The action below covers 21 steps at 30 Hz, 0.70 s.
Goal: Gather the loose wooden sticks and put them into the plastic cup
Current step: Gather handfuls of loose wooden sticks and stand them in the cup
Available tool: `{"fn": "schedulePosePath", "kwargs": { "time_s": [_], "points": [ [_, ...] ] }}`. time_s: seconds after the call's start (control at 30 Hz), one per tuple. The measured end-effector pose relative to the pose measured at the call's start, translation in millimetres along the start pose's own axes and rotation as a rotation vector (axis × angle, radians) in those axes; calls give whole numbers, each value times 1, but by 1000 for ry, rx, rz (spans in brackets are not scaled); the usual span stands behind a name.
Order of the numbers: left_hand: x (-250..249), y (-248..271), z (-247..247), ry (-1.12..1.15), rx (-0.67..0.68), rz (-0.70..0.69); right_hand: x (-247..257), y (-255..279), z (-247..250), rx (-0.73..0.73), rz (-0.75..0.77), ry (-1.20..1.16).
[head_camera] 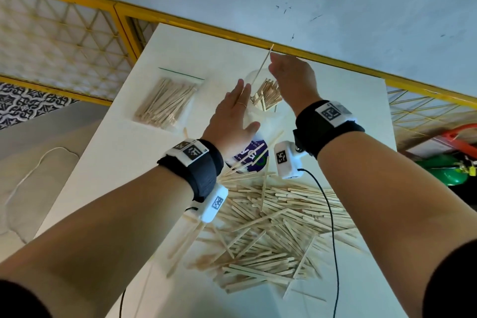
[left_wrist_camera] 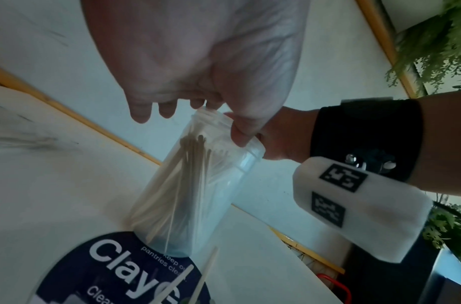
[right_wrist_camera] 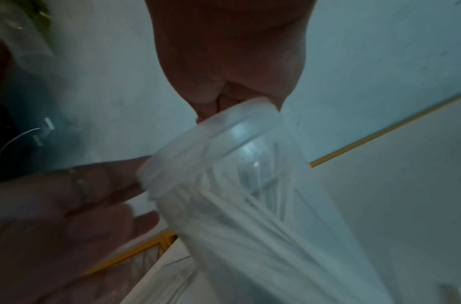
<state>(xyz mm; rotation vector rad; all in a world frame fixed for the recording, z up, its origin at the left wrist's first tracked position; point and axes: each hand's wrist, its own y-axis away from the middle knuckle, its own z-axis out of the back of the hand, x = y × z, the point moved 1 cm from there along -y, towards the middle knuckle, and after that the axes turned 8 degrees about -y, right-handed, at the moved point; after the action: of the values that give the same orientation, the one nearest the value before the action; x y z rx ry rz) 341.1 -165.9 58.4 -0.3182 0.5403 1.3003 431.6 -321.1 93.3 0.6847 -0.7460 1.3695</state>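
Note:
A clear plastic cup (head_camera: 271, 121) stands on the white table (head_camera: 124, 162), with several wooden sticks (head_camera: 265, 93) upright inside it. My left hand (head_camera: 237, 111) lies against the cup's left side, fingers straight and thumb on the wall; the left wrist view has the thumb at the cup (left_wrist_camera: 203, 185) rim. My right hand (head_camera: 273, 64) hovers over the mouth with fingertips bunched, pinching one thin stick (head_camera: 262, 66) that slants down into the opening. The bunched fingers sit just above the cup (right_wrist_camera: 224, 174) rim in the right wrist view. A big pile of loose sticks (head_camera: 278, 222) lies near me.
A clear zip bag of sticks (head_camera: 165, 100) lies left of the cup. A round purple label (head_camera: 251, 159) sits under the cup's near side, crossed by stray sticks. A yellow-framed railing (head_camera: 180, 18) runs behind the table. Black camera cables (head_camera: 333, 214) trail over the pile.

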Motion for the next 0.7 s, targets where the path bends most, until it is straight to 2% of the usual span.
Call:
{"fn": "schedulePosePath", "kwargs": {
  "time_s": [0.1, 0.2, 0.33, 0.43, 0.57, 0.63, 0.7],
  "points": [
    [1, 1, -1, -26, 12, 9, 8, 5, -12, -18, 64, -78],
    [-1, 1, 0, -44, 13, 11, 15, -5, -15, 39, 18, -138],
    [-3, 0, 1, -63, 22, 9, 29, -16, -13, 21, 22, -107],
    [-3, 1, 0, -77, 27, 13, 36, -11, -5, -68, 60, -151],
    [-1, 4, -3, -36, 20, 4, 37, 11, 18, -243, 197, -229],
    [2, 7, -4, 12, 9, 33, 28, 25, 17, -177, 237, -96],
    [13, 14, -5, 15, 25, 129, 11, 42, 15, -91, 293, 124]
  ]
}}
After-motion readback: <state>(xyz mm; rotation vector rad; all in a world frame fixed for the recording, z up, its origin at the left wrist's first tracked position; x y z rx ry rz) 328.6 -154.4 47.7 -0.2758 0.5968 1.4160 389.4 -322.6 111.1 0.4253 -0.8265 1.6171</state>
